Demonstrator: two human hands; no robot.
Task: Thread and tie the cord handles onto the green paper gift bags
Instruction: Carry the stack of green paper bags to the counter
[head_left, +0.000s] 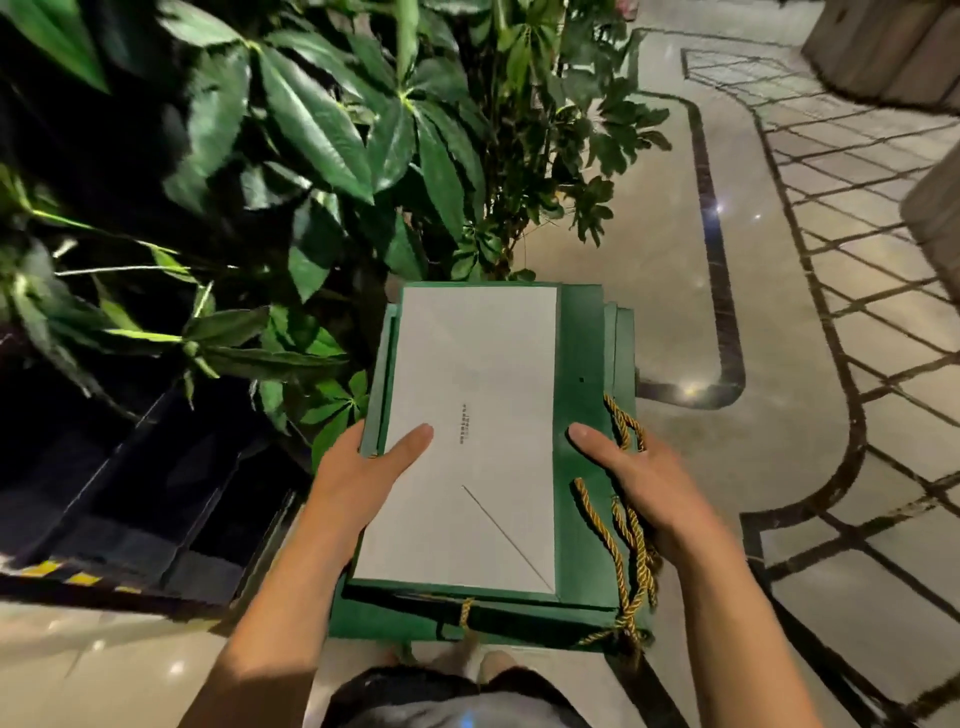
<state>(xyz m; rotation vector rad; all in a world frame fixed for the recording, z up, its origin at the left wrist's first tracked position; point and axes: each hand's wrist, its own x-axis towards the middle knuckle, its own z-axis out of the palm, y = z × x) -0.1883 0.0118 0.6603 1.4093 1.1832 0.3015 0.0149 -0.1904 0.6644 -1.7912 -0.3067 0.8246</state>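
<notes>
Left hand (374, 462) grips the left edge of a flat stack of green bags (579, 338), thumb on top. Right hand (634, 478) clamps the right edge with gold cords (631, 530). The stack's length points away from the body. Its punched hole (581, 379) lies nearest the right hand.

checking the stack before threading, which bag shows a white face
The top bag: it alone shows a wide white panel, with a green band along one side. The bags beneath show only green edges.
</notes>
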